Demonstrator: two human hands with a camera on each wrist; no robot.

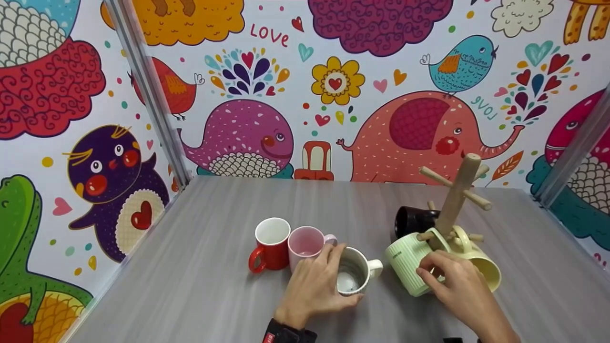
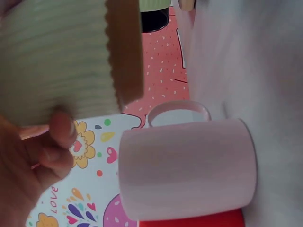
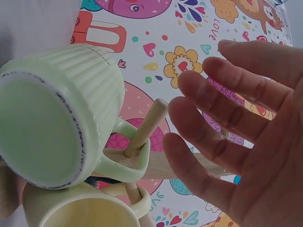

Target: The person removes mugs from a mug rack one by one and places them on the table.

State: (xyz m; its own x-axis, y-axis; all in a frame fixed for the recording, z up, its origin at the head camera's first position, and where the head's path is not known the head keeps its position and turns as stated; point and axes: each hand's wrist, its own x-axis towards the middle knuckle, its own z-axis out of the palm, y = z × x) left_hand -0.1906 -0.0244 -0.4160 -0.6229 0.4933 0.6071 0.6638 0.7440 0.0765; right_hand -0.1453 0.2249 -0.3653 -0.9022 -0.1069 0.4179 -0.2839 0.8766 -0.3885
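— What is standing under the left hand?
— A white mug, upright beside the pink mug.
— And by the right hand?
— A ribbed green mug, hanging tilted by its handle on a rack peg.

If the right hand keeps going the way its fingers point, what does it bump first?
Most likely the green ribbed mug hanging on the wooden mug tree. The right hand has open fingers right beside it, though the exact gap is hard to judge.
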